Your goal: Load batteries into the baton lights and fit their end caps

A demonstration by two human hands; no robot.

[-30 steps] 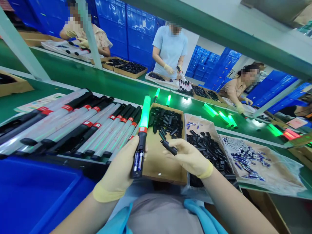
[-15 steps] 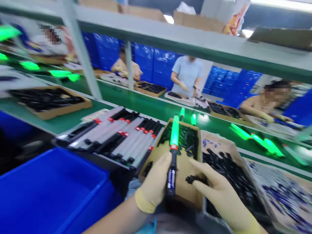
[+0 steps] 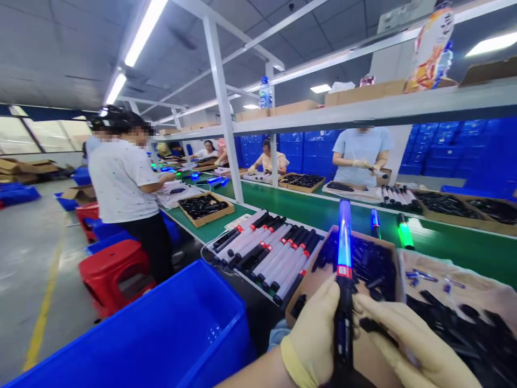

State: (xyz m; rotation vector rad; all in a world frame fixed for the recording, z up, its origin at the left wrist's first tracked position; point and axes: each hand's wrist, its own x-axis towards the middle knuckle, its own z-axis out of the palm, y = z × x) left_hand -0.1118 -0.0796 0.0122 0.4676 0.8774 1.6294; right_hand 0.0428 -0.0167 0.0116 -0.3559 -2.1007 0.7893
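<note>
The left hand [image 3: 313, 331], in a pale yellow glove, is wrapped round the black handle of a light stick [image 3: 344, 283], held upright with its tube glowing blue. A red band with a small white label circles the stick just above that hand; the label's print is too small to read. The right hand [image 3: 412, 339], gloved alike, pinches a small black plastic cover [image 3: 377, 328] between thumb and fingers, its fingertips close beside the handle; whether they touch it, I cannot tell. Beneath and just ahead of both hands is a cardboard box [image 3: 369, 358] with loose black parts. To the left hand's left lie unlit light sticks [image 3: 266, 253] in a row, their red bands carrying similar white patches, also unreadable, and beyond them a printed sheet [image 3: 238, 222] with illegible marks. Ahead of the right hand stand a green-lit stick [image 3: 405, 231] and a blue-lit stick [image 3: 375, 223]. Farther off, above hand level, a shelf [image 3: 291, 121] bears a blue-labelled bottle [image 3: 264, 94], its lettering unclear.
</note>
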